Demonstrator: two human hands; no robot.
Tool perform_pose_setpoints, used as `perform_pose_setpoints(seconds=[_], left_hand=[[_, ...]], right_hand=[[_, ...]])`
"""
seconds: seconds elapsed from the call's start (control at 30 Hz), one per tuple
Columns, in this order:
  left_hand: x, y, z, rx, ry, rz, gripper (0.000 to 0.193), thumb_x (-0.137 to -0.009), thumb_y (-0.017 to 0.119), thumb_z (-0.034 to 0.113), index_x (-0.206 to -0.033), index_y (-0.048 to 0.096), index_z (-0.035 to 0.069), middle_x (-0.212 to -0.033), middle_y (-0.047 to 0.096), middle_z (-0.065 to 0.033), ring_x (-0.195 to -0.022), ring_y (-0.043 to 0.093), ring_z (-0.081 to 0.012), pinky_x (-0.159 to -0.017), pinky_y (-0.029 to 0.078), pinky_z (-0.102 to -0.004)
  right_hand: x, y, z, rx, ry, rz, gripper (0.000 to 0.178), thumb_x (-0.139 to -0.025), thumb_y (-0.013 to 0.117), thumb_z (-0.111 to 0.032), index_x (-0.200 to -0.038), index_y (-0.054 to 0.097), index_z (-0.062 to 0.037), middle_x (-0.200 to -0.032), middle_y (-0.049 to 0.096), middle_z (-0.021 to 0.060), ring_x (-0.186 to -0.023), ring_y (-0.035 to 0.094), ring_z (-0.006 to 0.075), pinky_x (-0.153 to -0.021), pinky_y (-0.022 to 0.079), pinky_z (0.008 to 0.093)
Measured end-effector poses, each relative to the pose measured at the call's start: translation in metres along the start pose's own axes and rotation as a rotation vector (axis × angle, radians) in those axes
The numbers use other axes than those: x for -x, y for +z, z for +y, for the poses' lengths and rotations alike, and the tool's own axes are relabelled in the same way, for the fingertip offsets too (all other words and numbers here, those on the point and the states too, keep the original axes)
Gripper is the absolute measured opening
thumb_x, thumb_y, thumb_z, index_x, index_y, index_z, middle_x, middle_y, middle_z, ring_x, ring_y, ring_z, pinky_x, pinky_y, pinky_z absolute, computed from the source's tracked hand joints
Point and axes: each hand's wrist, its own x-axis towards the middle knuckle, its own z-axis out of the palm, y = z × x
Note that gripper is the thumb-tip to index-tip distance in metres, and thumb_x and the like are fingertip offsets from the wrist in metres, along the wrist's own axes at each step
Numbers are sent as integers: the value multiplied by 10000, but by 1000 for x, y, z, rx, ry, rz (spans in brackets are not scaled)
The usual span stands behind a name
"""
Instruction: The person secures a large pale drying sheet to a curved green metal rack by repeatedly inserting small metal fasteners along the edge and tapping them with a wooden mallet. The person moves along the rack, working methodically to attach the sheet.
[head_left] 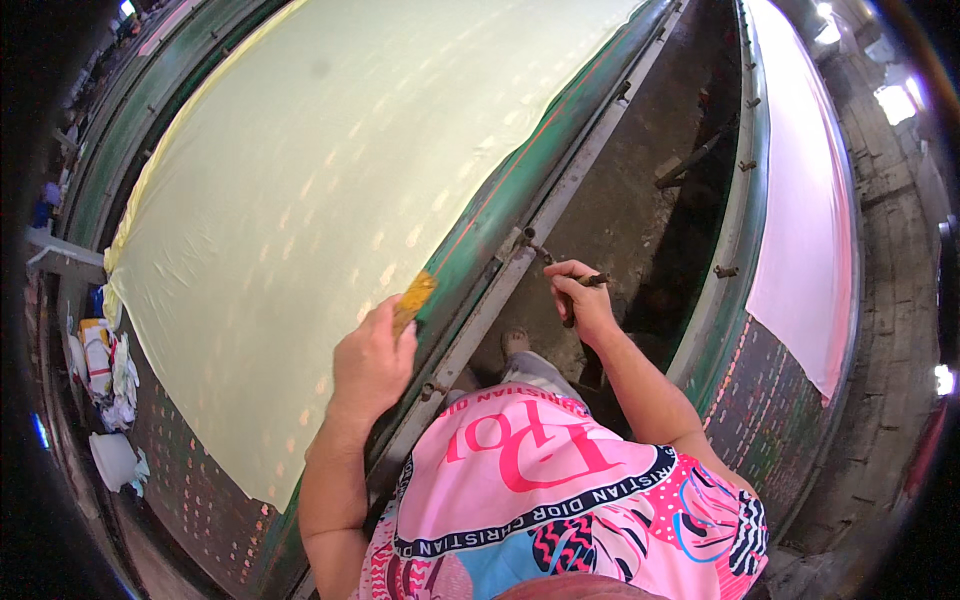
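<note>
My left hand (375,360) is closed round a yellow, brush-like block (416,294) at the edge of a pale yellow cloth (290,170). The cloth lies over a long green-edged table (475,235), with a few wrinkles and paler spots on it. On the other side of the table's metal rail (500,285), my right hand (583,300) grips a dark metal tool (594,281) with a short crosspiece. Its exact kind is hard to make out. Just beyond the fingers, a small metal fitting (530,238) sticks out from the rail.
To the right, beyond a dark floor gap (625,200), a second long table (725,350) bears a pink-white cloth (800,190). Small metal fittings jut from both rails. At the left edge stand a white tub (113,461) and bundled cloths (117,385).
</note>
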Motion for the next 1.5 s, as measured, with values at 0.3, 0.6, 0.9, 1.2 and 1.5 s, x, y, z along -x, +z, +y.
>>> perform_pose_setpoints(seconds=[0.3, 0.6, 0.9, 1.2, 1.5], left_hand=[[-103, 55, 85, -3, 88, -127, 393, -1032, 764, 261, -1335, 674, 27, -1174, 775, -257, -1009, 768, -460, -842, 626, -546], [-148, 99, 121, -143, 9, -193, 329, -961, 838, 218, -1144, 640, 28, -1063, 743, -215, -957, 756, -455, -811, 618, -550], [-150, 106, 119, -147, 43, -146, 305, -928, 848, 189, -1113, 661, 33, -1034, 734, -210, -1002, 740, -453, -837, 602, -546], [-147, 123, 116, -60, 62, -24, 252, -913, 836, 180, -1060, 676, 52, -1020, 748, -194, -982, 754, -433, -875, 613, -538], [-154, 136, 104, -61, 143, -94, 150, -927, 670, 116, -1063, 691, 54, -1042, 774, -217, -997, 784, -432, -859, 635, -559]], right_hand=[[-41, -39, 12, -727, 419, -332, 200, -1077, 653, -88, -1264, 715, -59, -876, 642, 62, -586, 504, 133, -518, 407, 296], [-71, -50, 38, -481, 349, -628, 136, -1143, 611, -78, -1229, 706, -31, -734, 496, -1, -551, 375, 87, -475, 306, 267], [-88, -40, 37, 589, -870, -626, 147, -1083, 658, -107, -1197, 744, -76, -828, 651, 90, -753, 722, 170, -580, 553, 359], [-57, -29, -63, 1982, -681, -909, 235, -977, 722, -252, -1152, 806, -120, -1069, 787, 155, -882, 814, 313, -713, 649, 446], [-56, -76, -55, 1238, -666, -420, 322, -970, 765, -192, -1282, 779, -117, -1028, 777, 219, -910, 780, 432, -787, 621, 527]])
